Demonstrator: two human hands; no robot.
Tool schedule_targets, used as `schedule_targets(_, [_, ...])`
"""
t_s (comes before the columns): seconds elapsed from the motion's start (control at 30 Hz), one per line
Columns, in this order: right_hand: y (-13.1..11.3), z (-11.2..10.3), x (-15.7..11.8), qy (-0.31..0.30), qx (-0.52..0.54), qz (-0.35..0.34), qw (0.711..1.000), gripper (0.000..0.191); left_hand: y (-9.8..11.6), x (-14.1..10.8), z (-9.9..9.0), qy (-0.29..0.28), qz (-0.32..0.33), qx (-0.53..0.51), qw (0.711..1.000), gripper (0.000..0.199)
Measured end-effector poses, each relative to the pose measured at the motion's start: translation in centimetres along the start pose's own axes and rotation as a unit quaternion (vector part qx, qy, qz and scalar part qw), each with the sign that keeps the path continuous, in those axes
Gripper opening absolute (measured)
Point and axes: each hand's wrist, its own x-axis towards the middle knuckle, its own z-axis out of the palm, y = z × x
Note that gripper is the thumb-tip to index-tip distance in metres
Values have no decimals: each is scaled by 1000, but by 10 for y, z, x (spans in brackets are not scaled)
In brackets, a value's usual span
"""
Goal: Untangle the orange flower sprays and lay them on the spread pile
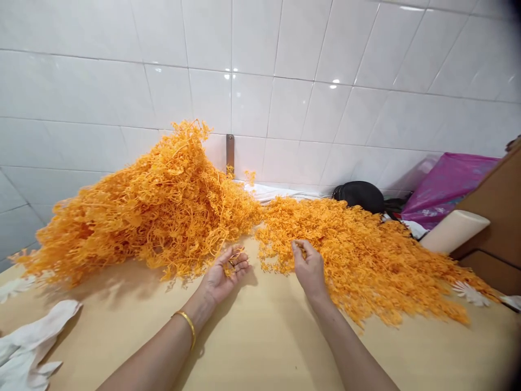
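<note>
Orange sprig (231, 266), left hand (224, 276), axis unclear, pile (358, 250) by right hand (310, 271), slanting rightward

Wall tiles (252, 103): smooth, glossy, with bright reflections. Surface (260, 336): smooth, pale, wood-like, with a soft low sheen. Orange sprigs (163, 201): rough, finely branched, mostly matt. Bangle (188, 326) on the left wrist: polished, gold-coloured metal. Crumpled cloth (36, 342) at the surface's near left corner: soft, matt, white. Patterned purple bag (448, 187): shiny, plastic-like. Black case (360, 195) at the far edge: dark, smooth-looking.
</note>
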Motion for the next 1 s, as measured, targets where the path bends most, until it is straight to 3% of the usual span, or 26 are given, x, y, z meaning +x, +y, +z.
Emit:
schedule_targets(0.07, [3, -5, 2, 117, -193, -84, 971, 28, -4, -1, 1, -23, -14, 1, 1000, 16])
schedule_targets(0.13, [4, -4, 0, 155, -296, -138, 932, 30, -8, -2, 2, -42, -27, 1, 999, 18])
schedule_targets(0.2, [2, 3, -6, 102, -273, -182, 939, 27, -10, -3, 3, -49, -33, 2, 998, 20])
schedule_targets(0.27, [-1, 14, -14, 8, -180, -199, 963, 25, -11, -3, 3, -55, -36, 2, 998, 20])
schedule_targets(0.37, [-5, 30, -25, -123, -34, -115, 985, 25, -13, -2, 1, -82, -38, -9, 996, 18])
schedule_targets(0.47, [-5, 38, -31, -241, 95, -5, 966, 28, -15, -1, -2, -107, -36, -26, 993, 25])
schedule_targets(0.57, [-4, 42, -33, -301, 183, 29, 935, 22, -16, -1, -1, -106, -35, -35, 993, 27])
schedule_targets(0.73, [-1, 43, -31, -237, 221, 90, 942, 29, -17, -4, 2, -124, -59, -38, 990, 13])
schedule_targets(0.8, [2, 38, -22, -154, 279, 133, 939, 29, -18, -3, 1, -132, -60, -35, 989, 4])
schedule_targets(0.87, [5, 26, -10, -28, 327, 145, 933, 29, -17, -1, -2, -117, -52, -35, 991, 4])
schedule_targets(0.93, [8, 14, 1, 56, 300, 117, 945, 27, -14, 1, -3, -92, -34, -34, 995, 3])
schedule_targets(1.0, [11, 5, 6, 64, 188, 68, 978, 22, -12, 1, -2, -79, -22, -23, 996, 7])
